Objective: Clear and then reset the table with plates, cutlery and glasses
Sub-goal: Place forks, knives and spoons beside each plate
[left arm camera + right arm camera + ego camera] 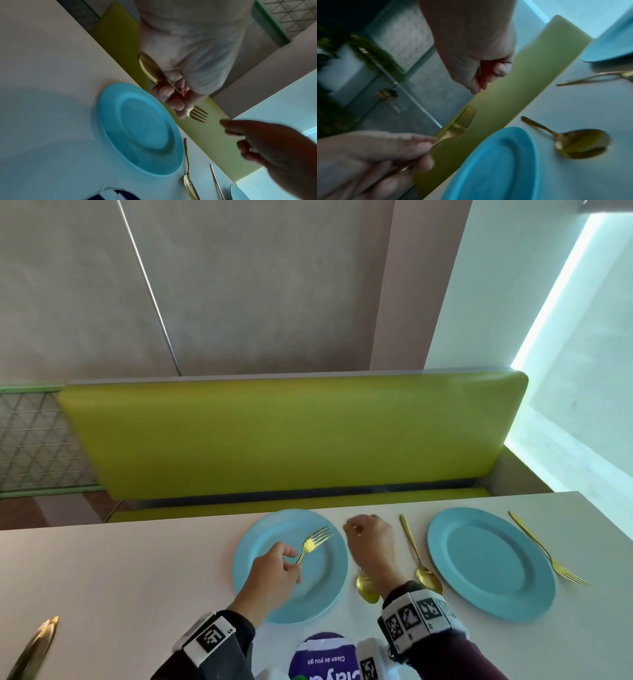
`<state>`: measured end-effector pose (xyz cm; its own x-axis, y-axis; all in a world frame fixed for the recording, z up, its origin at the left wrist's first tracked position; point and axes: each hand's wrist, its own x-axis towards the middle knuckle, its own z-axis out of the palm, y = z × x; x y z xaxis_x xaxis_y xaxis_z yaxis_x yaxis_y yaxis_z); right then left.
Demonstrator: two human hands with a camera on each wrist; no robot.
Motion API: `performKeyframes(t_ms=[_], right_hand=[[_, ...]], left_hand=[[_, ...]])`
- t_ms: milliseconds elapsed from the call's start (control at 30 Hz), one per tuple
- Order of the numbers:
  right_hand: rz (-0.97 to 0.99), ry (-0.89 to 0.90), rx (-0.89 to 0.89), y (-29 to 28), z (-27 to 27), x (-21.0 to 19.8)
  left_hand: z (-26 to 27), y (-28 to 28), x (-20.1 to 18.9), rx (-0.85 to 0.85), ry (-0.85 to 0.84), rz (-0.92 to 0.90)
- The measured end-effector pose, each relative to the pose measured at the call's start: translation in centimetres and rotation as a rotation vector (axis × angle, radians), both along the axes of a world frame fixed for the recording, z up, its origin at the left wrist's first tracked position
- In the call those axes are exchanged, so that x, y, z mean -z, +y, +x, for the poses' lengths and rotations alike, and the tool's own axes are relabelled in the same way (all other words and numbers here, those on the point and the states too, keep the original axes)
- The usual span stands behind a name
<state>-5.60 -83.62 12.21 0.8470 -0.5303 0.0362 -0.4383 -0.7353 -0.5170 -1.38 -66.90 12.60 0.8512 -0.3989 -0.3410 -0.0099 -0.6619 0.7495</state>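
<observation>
My left hand [293,568] pinches the handle of a gold fork [315,542] and holds it just above the left blue plate [260,559], tines pointing away from me. The left wrist view shows the same fork [197,114] between the fingertips over that plate [142,128]. My right hand [358,529] hovers with loosely curled fingers and holds nothing, above a gold spoon [367,589] that lies right of the plate. The right wrist view has this hand [488,77] above that spoon [578,143]. A second blue plate [489,563] lies to the right.
A second gold spoon [419,556] lies left of the right plate and a gold fork [548,549] lies on its right. More gold cutlery [34,648] sits at the near left corner. A purple label [323,655] is near me. A green bench [291,436] runs behind the table.
</observation>
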Motion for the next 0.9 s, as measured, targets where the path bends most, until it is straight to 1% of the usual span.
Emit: performKeyframes(t_ms=[67,100,133,167,233,300,433,500,533,600,633,667,733,833,867,900], right_hand=[[-0.126,-0.184,-0.133,2.4,0.2,-1.0],[-0.154,-0.200,-0.252,3.9,0.3,-1.3],[-0.199,-0.114,-0.385,5.3,0.2,-1.3],[-0.240,0.033,-0.470,6.9,-0.1,-1.8],[-0.306,0.235,-0.550,8.9,-0.8,-1.8],[-0.295,0.307,-0.557,11.1,-1.4,-2.7],[-0.269,0.348,-0.549,15.8,-1.0,-3.5],[-0.257,0.360,-0.519,17.9,-0.2,-3.4],[-0.230,0.375,-0.478,18.8,0.2,-3.2],[-0.152,0.412,-0.362,20.0,1.2,-2.7],[-0.101,0.422,-0.285,20.3,1.8,-2.2],[-0.071,0.431,-0.231,20.4,2.6,-1.6],[0.048,0.456,-0.111,20.5,4.0,-0.7],[0.218,0.479,0.013,20.7,6.1,0.9],[0.254,0.483,0.050,20.9,6.8,1.6],[0.240,0.486,0.061,20.9,7.7,2.5]], left_hand=[[0.1,0.7,-0.5,0.038,0.035,0.041],[0.2,1.1,-0.7,0.064,0.050,0.062],[0.3,1.5,-0.9,0.091,0.058,0.076],[0.4,2.1,-1.0,0.114,0.062,0.080],[0.7,3.7,-1.4,0.162,0.067,0.080],[0.9,5.7,-1.8,0.237,0.082,0.109],[1.6,10.4,-2.3,0.366,0.089,0.159],[2.4,12.6,-2.6,0.368,0.022,0.180],[3.0,13.6,-2.8,0.353,-0.056,0.202],[4.2,15.3,-3.1,0.256,-0.248,0.228],[5.0,16.2,-3.2,0.183,-0.325,0.206],[5.8,17.0,-3.3,0.113,-0.366,0.164],[7.4,18.5,-3.0,0.036,-0.362,0.095],[9.0,20.3,-1.7,0.063,-0.288,0.108],[9.4,20.8,-1.1,0.065,-0.270,0.121],[9.7,21.2,-0.6,0.060,-0.252,0.130]])
